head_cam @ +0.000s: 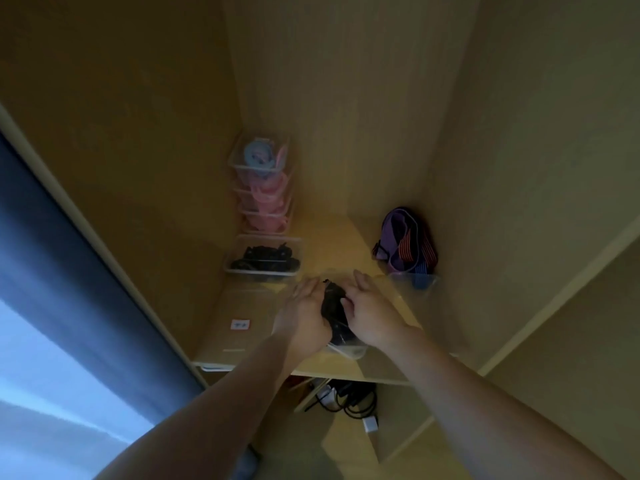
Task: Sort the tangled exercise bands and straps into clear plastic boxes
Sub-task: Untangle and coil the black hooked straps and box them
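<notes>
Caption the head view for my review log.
On a wooden shelf, the left hand and right hand press black straps into a clear box near stacked boxes.

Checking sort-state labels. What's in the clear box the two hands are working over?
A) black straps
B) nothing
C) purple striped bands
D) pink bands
A: a dark bundle of black straps sits between the left hand and right hand in the front clear box. The pink bands are in the stacked boxes at the back, and the purple striped bands are to the right.
</notes>
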A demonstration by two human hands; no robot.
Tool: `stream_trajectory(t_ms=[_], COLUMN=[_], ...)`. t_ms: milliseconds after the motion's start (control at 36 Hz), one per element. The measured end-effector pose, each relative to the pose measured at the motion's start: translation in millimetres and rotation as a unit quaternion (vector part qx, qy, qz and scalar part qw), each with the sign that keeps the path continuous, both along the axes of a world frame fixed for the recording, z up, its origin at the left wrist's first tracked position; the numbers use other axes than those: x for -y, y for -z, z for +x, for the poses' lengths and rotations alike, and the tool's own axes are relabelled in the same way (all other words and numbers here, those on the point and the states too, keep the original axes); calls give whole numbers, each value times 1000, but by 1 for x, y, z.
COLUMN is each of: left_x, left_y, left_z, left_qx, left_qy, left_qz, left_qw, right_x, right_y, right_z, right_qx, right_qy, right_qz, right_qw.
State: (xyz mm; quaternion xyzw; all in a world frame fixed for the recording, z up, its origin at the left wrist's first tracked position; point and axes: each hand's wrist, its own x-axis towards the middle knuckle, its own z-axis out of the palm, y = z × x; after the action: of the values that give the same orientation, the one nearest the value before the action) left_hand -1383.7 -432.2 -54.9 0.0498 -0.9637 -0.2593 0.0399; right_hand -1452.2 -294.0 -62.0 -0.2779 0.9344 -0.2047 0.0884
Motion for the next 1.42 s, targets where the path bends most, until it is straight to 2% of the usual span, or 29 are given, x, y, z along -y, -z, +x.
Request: stream_trajectory(t_ms=[111, 278, 444, 611, 861, 1111, 1306, 1417], left_x=[0, 0, 2, 5, 11, 7, 0, 1], left_y=[9, 21, 37, 41, 33, 31, 29, 33], left_z=[-1, 7, 21, 24, -10, -23, -27, -34], left_qx=[6, -20, -39, -39, 34, 65, 53, 80], left_qy=[-16, -35, -39, -38, -9, 5, -14, -24], left_qz=[1, 6, 44, 88, 31, 39, 53, 50], left_qw=[1000, 999, 998, 995, 999, 997, 997, 995], right_x=[12, 16, 28, 34, 31, 29, 25, 20], right_y=[8, 10, 9, 14, 16, 19, 17, 15], right_z=[-6, -11, -12, -10, -15, -20, -22, -22], right_qx=[59, 13, 47, -3, -10, 5, -5, -3], right_qy=[7, -11, 26, 4, -5, 27, 71, 105], right_qz=[26, 127, 115, 153, 148, 155, 111, 69], right_qw=[998, 992, 992, 988, 989, 987, 991, 992])
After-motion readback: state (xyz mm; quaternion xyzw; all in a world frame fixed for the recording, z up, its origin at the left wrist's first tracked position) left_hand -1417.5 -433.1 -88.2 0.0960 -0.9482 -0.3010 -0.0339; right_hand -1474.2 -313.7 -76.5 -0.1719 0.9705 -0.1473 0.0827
